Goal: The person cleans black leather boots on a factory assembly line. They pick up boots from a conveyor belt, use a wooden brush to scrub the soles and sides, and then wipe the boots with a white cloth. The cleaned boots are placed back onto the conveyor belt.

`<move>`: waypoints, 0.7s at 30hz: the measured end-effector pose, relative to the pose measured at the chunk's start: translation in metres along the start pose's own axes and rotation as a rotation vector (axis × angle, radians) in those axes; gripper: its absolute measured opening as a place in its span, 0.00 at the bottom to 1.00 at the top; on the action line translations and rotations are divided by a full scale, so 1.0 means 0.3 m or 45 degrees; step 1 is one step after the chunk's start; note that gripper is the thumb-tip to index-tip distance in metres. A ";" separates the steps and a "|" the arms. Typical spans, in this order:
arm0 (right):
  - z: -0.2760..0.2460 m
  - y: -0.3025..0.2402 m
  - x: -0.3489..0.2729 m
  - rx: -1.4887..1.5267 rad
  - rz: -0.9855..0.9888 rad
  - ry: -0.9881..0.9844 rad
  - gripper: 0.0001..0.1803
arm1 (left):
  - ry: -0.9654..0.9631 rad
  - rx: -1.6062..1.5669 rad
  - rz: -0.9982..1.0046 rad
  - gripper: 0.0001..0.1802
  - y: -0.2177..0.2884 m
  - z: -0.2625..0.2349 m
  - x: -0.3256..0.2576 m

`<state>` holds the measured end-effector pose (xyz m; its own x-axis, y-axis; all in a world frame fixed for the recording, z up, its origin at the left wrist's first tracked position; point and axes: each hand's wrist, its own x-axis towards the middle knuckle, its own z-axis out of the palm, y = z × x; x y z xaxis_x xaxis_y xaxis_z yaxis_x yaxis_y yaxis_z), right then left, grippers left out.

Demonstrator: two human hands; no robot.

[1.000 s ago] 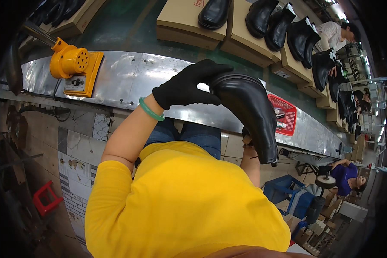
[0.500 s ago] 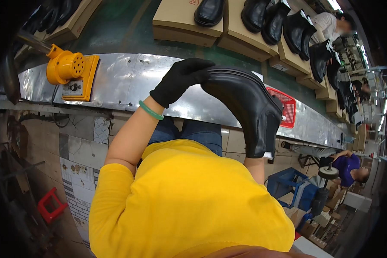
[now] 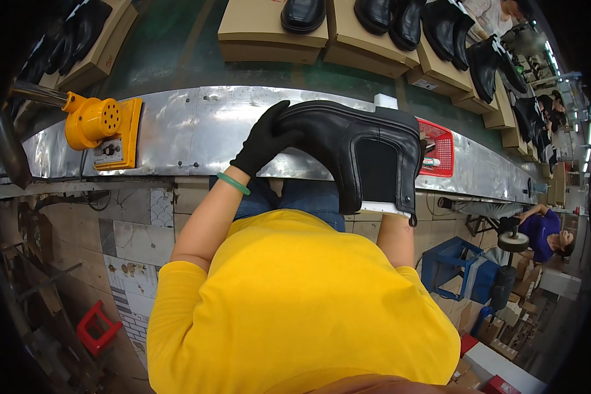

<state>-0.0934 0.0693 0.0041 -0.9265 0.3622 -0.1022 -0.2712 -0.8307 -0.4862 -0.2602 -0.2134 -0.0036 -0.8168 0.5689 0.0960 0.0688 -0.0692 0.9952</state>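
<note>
Here, the left hand (image 3: pixel 264 142) grips one black boot (image 3: pixel 374 161); right hand hidden, grip unclear.

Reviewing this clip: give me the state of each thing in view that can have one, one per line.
Left hand: gloved, gripping the boot's toe.
Right hand: hidden by the boot; state unclear.
Black boot: held on its side, toe left, opening toward the wearer.
Red basket: uncovered, holding small items.
Yellow machine: on the bench; power unclear.
Cardboard boxes: closed, footwear on top.
</note>
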 end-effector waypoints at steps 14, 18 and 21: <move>0.072 0.069 0.097 -0.102 0.066 -0.041 0.25 | -0.028 0.834 0.292 0.60 -0.010 -0.031 -0.013; 0.267 0.122 0.099 -0.044 0.214 -0.157 0.23 | 0.066 1.120 0.651 0.56 -0.046 0.025 0.009; 0.339 0.161 0.141 -0.105 0.160 -0.055 0.23 | -0.051 0.665 0.589 0.45 -0.009 -0.003 0.048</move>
<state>-0.1723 0.0015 0.0646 -0.9627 0.2373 -0.1303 -0.1314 -0.8303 -0.5416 -0.2728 -0.2057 -0.0048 -0.6161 0.6062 0.5029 0.6792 0.0856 0.7289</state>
